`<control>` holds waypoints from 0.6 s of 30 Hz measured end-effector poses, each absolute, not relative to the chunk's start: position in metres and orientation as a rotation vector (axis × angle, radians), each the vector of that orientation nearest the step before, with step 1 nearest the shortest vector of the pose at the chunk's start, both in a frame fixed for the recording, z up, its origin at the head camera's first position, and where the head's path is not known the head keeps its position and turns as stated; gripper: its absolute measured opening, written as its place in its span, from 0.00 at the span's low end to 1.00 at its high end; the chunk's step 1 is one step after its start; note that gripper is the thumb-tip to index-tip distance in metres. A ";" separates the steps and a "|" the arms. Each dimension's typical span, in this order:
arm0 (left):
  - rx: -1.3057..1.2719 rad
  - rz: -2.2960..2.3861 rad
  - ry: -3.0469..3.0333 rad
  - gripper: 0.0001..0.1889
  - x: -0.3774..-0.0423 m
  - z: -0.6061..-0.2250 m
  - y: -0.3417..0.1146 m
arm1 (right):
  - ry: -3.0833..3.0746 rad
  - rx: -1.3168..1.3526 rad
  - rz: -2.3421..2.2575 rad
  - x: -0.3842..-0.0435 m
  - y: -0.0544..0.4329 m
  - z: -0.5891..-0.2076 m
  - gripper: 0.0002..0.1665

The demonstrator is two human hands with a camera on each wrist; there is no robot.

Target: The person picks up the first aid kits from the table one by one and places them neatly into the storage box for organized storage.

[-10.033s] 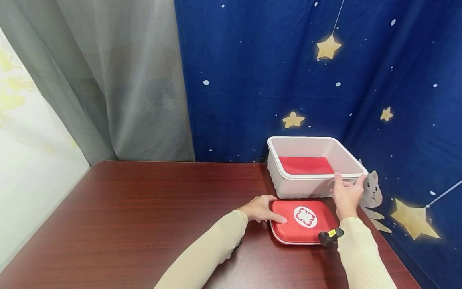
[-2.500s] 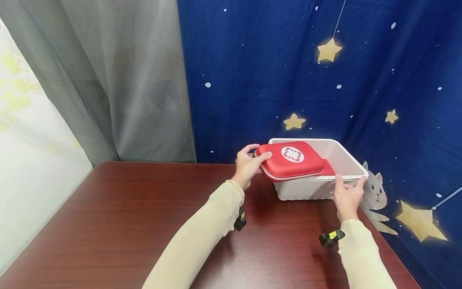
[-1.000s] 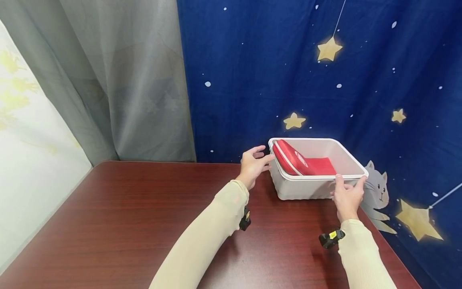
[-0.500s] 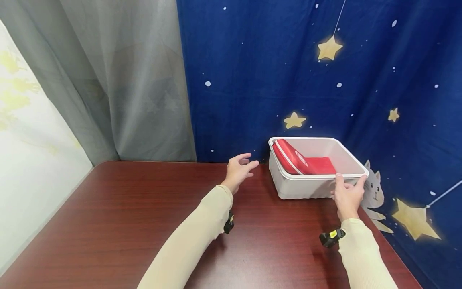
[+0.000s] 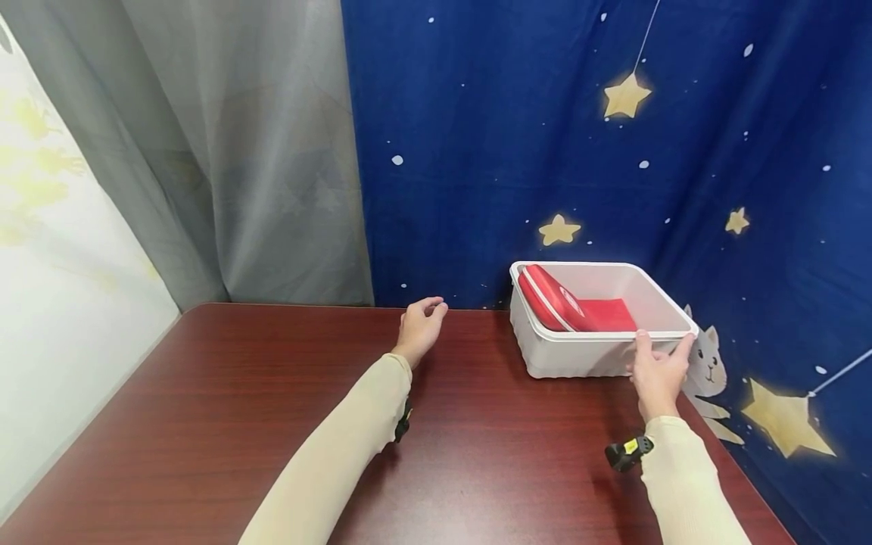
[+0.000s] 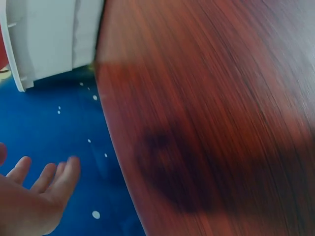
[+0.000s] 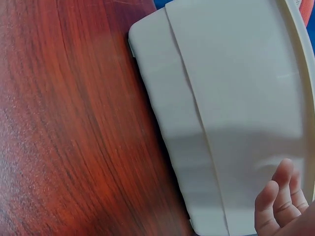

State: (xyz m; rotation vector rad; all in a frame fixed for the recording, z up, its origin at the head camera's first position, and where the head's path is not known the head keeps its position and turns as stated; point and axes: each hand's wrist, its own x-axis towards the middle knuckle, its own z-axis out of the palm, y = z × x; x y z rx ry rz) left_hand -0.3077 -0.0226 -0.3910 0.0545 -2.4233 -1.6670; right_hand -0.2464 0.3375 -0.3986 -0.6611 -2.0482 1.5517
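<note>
A white plastic bin [image 5: 572, 357] stands at the back right of the table. Inside, a red zip case [image 5: 555, 297] with a white emblem leans tilted against the bin's left wall. Beside it a flat red piece [image 5: 608, 315] lies in the bin, its kind unclear. My right hand [image 5: 658, 375] grips the bin's front right rim, thumb at the edge; in the right wrist view several fingertips [image 7: 283, 172] show beside the outer wall. Left of the bin, my left hand [image 5: 420, 327] hovers near the table's back edge, fingers loosely bent and holding nothing.
The dark red wooden table [image 5: 272, 393] spreads to the left and front of the bin. A blue star-patterned curtain [image 5: 463, 151] hangs close behind the table and along its right side. A grey curtain [image 5: 272, 151] hangs at the back left.
The red zip case, on the table ten seconds ago, was lifted by my left hand and let go in the bin. My left hand has since drawn away leftward. The right hand stays on the rim.
</note>
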 end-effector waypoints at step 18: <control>0.036 -1.416 -2.597 0.22 -0.310 -0.402 -0.046 | -2.095 -0.736 1.204 -0.239 0.306 -0.421 0.25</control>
